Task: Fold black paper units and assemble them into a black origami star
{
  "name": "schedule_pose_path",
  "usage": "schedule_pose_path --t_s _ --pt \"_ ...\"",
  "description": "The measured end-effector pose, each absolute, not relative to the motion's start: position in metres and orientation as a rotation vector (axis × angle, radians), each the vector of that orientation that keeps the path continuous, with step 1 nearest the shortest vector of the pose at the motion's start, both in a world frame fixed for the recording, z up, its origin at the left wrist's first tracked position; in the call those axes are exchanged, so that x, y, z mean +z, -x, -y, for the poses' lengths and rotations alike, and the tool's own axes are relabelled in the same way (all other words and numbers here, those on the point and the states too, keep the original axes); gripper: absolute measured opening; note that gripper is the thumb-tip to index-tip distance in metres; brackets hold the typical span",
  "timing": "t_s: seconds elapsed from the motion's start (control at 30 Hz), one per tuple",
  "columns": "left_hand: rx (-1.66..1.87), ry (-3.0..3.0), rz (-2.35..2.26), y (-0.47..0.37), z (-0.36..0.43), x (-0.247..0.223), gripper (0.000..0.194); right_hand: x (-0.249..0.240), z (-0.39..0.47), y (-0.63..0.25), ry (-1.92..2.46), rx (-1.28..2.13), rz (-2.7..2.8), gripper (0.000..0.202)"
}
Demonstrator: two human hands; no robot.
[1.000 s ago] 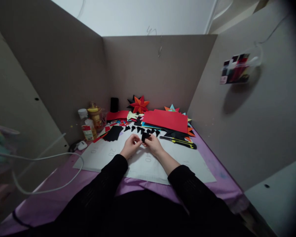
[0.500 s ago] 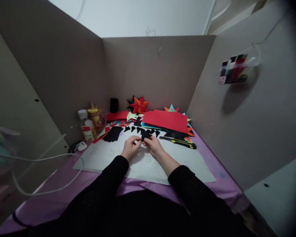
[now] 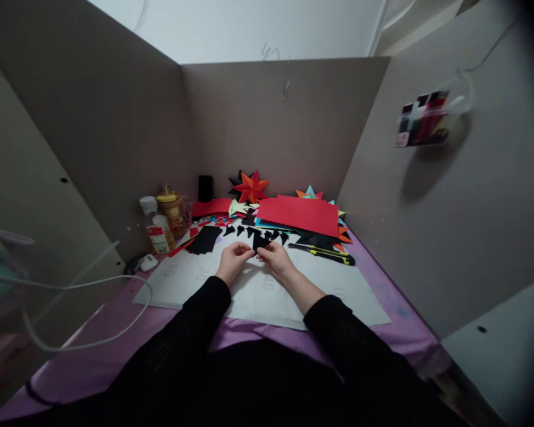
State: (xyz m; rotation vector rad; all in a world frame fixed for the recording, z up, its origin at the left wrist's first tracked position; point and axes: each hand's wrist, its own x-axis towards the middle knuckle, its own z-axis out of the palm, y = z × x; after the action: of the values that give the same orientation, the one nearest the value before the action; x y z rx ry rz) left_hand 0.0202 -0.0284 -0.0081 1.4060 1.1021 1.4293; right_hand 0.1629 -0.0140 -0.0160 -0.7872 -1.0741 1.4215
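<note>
Black paper piece (image 3: 259, 241) | pinched by left hand (image 3: 232, 261) and right hand (image 3: 276, 261) | edges best kept aligned, any crease evenly pressed

The single head view looks forward and down over the forearms toward the desk and partition walls

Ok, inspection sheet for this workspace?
Surface: white sheet over purple cloth.
Job's things: black paper piece; small black folded pieces in a row beyond.
Clutter: red sheets, red-orange star, bottle, yellow-and-black tool at right.
Grippers: left hand and right hand both pinch the black paper piece.
Cables: white cable loops at left.
Surroundings: grey panels on three sides; container on the right one.
</note>
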Motion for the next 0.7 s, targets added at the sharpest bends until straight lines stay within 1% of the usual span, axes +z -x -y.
schedule_pose_path --t_s 0.27,0.37,0.57,0.7 --pt "1.339 -1.404 -1.060 -0.022 0.035 -0.003 0.033 -0.018 0.015 -0.162 0.848 1.401 1.181 0.024" --pt "1.315 -1.431 -1.008 -0.023 0.034 -0.006 0.034 -0.019 0.015 -0.161 0.866 1.379 1.173 0.023" --pt "1.254 -1.461 -1.036 -0.026 0.032 -0.014 0.031 -0.020 0.010 -0.161 0.933 1.374 0.995 0.028" --pt "1.203 -1.487 -1.051 -0.026 0.034 -0.014 0.033 -0.018 0.007 -0.166 0.902 1.362 0.882 0.033"
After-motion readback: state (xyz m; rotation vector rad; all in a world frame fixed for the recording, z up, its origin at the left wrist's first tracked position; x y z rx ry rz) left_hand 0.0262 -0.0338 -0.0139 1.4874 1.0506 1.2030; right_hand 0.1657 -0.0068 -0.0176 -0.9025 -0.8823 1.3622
